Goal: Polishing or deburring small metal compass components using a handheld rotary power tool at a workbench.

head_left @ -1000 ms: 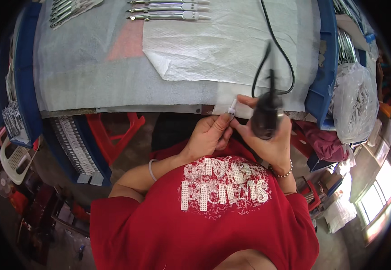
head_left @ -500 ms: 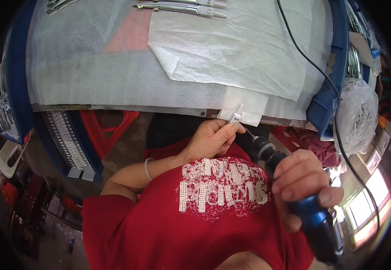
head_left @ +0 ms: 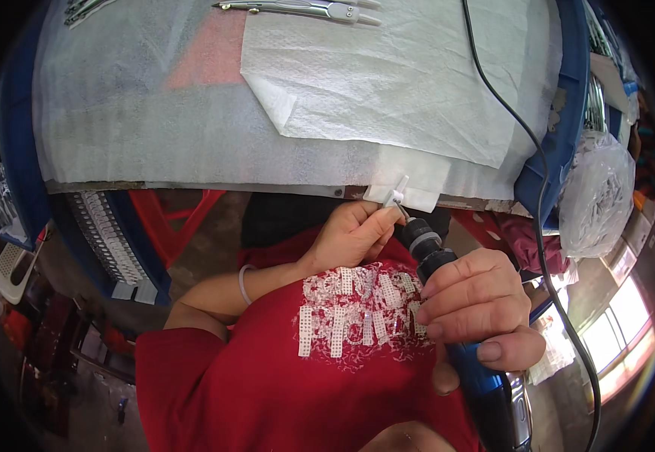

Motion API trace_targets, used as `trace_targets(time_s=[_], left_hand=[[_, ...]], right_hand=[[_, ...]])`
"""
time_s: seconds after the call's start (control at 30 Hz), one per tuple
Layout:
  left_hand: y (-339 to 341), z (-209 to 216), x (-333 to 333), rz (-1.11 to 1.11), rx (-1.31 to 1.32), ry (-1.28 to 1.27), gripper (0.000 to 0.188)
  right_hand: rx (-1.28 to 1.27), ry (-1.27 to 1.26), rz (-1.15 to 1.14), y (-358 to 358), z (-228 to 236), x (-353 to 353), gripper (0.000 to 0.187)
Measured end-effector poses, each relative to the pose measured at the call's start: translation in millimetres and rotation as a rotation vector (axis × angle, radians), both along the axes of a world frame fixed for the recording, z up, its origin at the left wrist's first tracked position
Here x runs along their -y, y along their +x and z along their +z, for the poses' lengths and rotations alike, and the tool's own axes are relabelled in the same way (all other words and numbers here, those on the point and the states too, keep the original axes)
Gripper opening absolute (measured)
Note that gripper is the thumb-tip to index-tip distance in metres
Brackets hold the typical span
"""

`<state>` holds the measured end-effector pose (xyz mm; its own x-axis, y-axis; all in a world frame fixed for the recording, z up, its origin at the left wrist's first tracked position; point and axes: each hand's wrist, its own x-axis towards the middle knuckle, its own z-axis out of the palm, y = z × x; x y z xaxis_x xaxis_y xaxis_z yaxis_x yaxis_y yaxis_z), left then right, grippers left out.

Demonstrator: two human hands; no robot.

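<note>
My left hand (head_left: 355,235) pinches a small metal drawing compass (head_left: 395,198) at the table's front edge; only its pale head and top handle show past the fingers. A small white pad (head_left: 423,183) lies behind it on the edge. My right hand (head_left: 482,305) is wrapped round a blue and black electric screwdriver (head_left: 480,380), tilted up to the left. Its thin bit reaches the compass head beside my left fingertips; the exact contact point is too small to make out. Another silver compass (head_left: 297,9) lies at the table's far side.
White cloth sheets (head_left: 387,83) cover the table. A black cord (head_left: 512,113) runs down the right side past the screwdriver. Blue bins (head_left: 561,113) flank the table, with a clear plastic bag (head_left: 597,196) at right. A tray of metal parts (head_left: 109,233) stands lower left, near a red stool (head_left: 173,226).
My right hand has brought the screwdriver left and up, so its bit now meets the compass head. My left hand keeps its hold in nearly the same place.
</note>
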<state>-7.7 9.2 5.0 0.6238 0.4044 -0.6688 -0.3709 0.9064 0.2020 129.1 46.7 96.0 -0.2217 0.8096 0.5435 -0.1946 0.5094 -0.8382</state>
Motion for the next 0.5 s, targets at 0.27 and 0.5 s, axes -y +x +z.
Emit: trace_targets(time_s=[0.27,0.5], left_hand=[[0.9,-2.0,0.7,-0.034,-0.002,0.043,0.023],[2.6,-4.2,3.6,-0.005,-0.017,0.068,0.024]], right_hand=[[0.005,0.006,-0.007,-3.1,0.9,-1.9,0.038],[0.026,-0.027,-0.009,-7.7,0.9,-5.5,0.035]])
